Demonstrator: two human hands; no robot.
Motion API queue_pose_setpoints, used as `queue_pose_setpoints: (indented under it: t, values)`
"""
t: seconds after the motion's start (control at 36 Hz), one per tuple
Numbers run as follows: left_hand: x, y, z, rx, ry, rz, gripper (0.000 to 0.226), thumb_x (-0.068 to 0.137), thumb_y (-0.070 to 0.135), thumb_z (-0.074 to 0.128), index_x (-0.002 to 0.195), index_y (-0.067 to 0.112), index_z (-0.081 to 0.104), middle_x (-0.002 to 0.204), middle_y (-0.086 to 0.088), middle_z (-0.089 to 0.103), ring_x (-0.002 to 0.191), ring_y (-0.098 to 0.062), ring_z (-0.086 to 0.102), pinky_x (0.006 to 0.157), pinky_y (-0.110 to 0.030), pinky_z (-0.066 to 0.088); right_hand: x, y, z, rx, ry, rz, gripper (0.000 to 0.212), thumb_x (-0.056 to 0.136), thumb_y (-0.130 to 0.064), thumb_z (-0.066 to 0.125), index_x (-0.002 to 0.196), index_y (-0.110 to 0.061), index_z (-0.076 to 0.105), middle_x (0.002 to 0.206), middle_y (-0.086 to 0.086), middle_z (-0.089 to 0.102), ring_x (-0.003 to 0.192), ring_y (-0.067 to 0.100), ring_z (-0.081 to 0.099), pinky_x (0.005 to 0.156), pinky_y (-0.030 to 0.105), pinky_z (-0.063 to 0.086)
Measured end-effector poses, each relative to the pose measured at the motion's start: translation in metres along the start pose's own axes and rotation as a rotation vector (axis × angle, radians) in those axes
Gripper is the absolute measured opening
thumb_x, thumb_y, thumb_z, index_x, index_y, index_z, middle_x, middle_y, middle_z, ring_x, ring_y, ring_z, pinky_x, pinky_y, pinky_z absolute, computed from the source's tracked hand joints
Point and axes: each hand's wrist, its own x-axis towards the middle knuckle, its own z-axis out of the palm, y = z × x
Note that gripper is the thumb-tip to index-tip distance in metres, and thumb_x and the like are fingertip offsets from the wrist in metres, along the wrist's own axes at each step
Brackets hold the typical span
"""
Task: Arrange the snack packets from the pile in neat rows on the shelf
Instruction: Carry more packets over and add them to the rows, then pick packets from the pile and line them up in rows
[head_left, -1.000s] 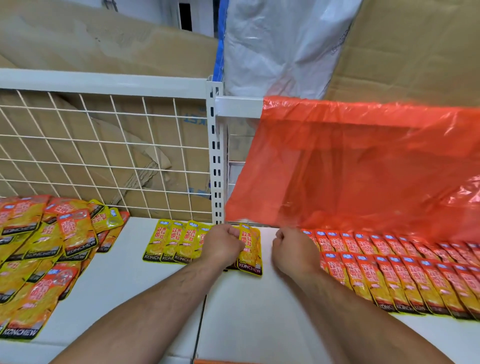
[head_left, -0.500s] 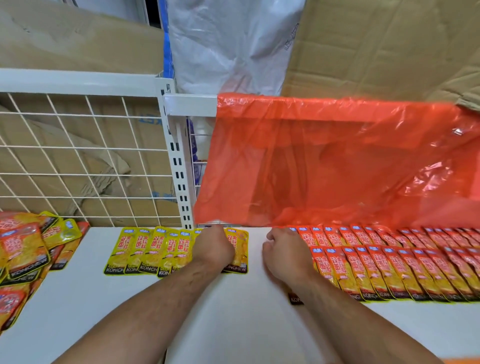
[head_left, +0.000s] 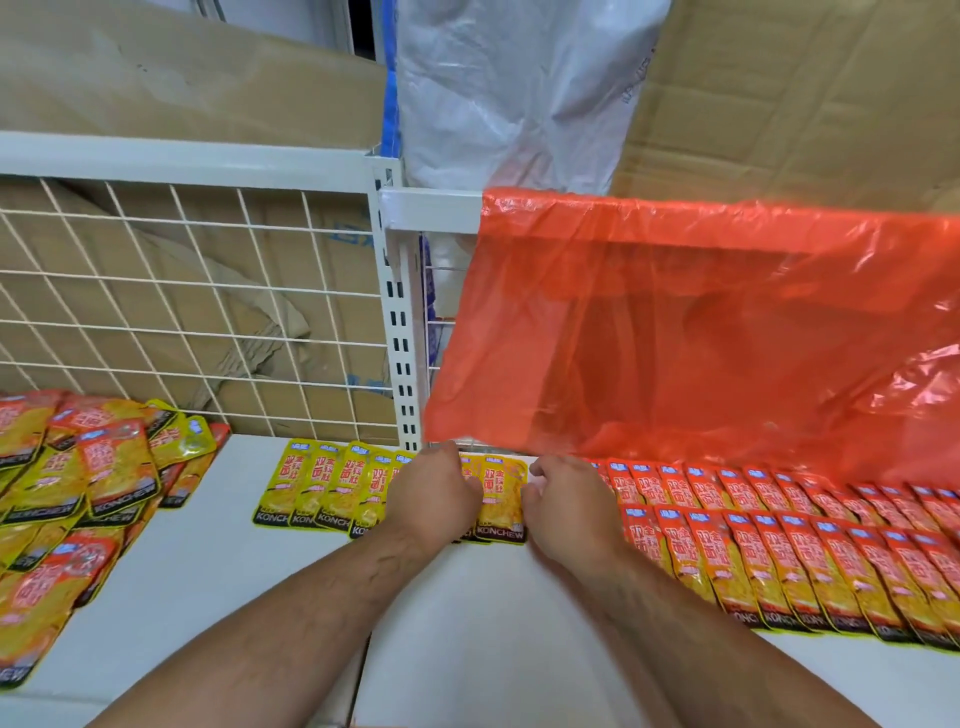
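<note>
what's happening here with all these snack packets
A person is stocking a white shelf. Both hands are at the back, on a short row of yellow packets: the left hand lies over its right part, and the right hand touches the edge of the end packet. Whether either hand grips one is hidden. Two neat rows of red packets run off to the right under a hanging orange plastic bag, and a loose pile lies on the left.
</note>
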Motion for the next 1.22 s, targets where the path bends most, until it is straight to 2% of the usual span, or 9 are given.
queue_pose_setpoints:
  t: [0.17,0.25,0.47,0.64,0.72,0.81,0.92,1.03,1.22]
  values:
    - [-0.024,-0.054,-0.021,0.157,0.163,0.075,0.029,0.077,0.039,0.055,0.090,0.015,0.066,0.091,-0.006,0.063,0.092,-0.030,0.059,0.073,-0.037,0.049,0.002,-0.041,0.026,0.034,-0.033,-0.138,0.024,0.088,-0.030,0.055,0.107,-0.019,0.066,0.113,0.003,0.064,0.111,0.026,0.054,0.089,0.035,0.045]
    - [-0.038,-0.084,-0.033,0.241,0.195,0.020,0.032,0.068,0.039,0.055,0.085,0.017,0.070,0.084,-0.006,0.066,0.082,-0.033,0.061,0.067,-0.039,0.053,-0.001,-0.066,0.043,0.030,-0.084,-0.217,0.021,0.086,-0.030,0.055,0.101,-0.020,0.067,0.108,0.002,0.065,0.109,0.028,0.056,0.088,0.035,0.044]
    - [-0.077,-0.163,-0.074,0.276,0.261,-0.153,0.032,0.064,0.035,0.058,0.088,0.019,0.072,0.083,-0.002,0.067,0.081,-0.031,0.061,0.063,-0.038,0.051,-0.012,-0.146,0.075,0.068,-0.193,-0.391,0.035,0.082,-0.032,0.049,0.108,-0.018,0.069,0.111,0.005,0.066,0.111,0.029,0.055,0.096,0.036,0.045]
    - [-0.097,-0.218,-0.103,0.226,0.236,-0.235,0.052,0.074,0.046,0.041,0.106,0.018,0.071,0.104,-0.004,0.068,0.099,-0.030,0.059,0.081,-0.041,0.049,-0.019,-0.210,0.098,0.056,-0.242,-0.475,0.040,0.085,-0.035,0.046,0.114,-0.020,0.068,0.116,0.005,0.066,0.113,0.028,0.056,0.096,0.033,0.043]
    - [-0.101,-0.245,-0.119,0.221,0.207,-0.271,0.053,0.076,0.046,0.040,0.114,0.022,0.067,0.113,-0.002,0.065,0.108,-0.029,0.054,0.088,-0.040,0.047,-0.021,-0.243,0.113,0.090,-0.270,-0.485,0.038,0.089,-0.031,0.055,0.123,-0.020,0.066,0.124,0.003,0.064,0.120,0.024,0.054,0.103,0.030,0.039]
    - [-0.101,-0.277,-0.134,0.224,0.227,-0.293,0.040,0.079,0.041,0.050,0.111,0.023,0.066,0.107,-0.001,0.063,0.106,-0.028,0.053,0.085,-0.039,0.046,-0.024,-0.276,0.129,0.081,-0.297,-0.495,0.038,0.091,-0.032,0.056,0.127,-0.020,0.063,0.130,0.002,0.060,0.124,0.024,0.050,0.106,0.031,0.037]
    - [-0.091,-0.324,-0.158,0.217,0.297,-0.278,0.039,0.079,0.039,0.058,0.110,0.018,0.068,0.102,-0.004,0.067,0.101,-0.030,0.058,0.082,-0.040,0.049,-0.021,-0.323,0.146,0.031,-0.292,-0.460,0.027,0.089,-0.039,0.050,0.105,-0.024,0.066,0.112,0.002,0.063,0.111,0.027,0.054,0.089,0.036,0.046]
    - [-0.075,-0.369,-0.181,0.188,0.328,-0.259,0.034,0.086,0.039,0.053,0.106,0.015,0.065,0.099,-0.006,0.065,0.099,-0.030,0.059,0.080,-0.038,0.051,-0.011,-0.363,0.164,0.033,-0.255,-0.419,0.027,0.089,-0.046,0.049,0.089,-0.022,0.061,0.095,0.001,0.064,0.099,0.026,0.057,0.074,0.034,0.043]
    - [-0.031,-0.428,-0.208,0.179,0.342,-0.259,0.036,0.092,0.038,0.052,0.110,0.009,0.065,0.100,-0.011,0.066,0.098,-0.030,0.058,0.078,-0.038,0.049,-0.001,-0.412,0.187,-0.001,-0.240,-0.271,0.042,0.088,-0.057,0.055,0.107,-0.019,0.058,0.110,0.005,0.059,0.106,0.029,0.057,0.083,0.038,0.050]
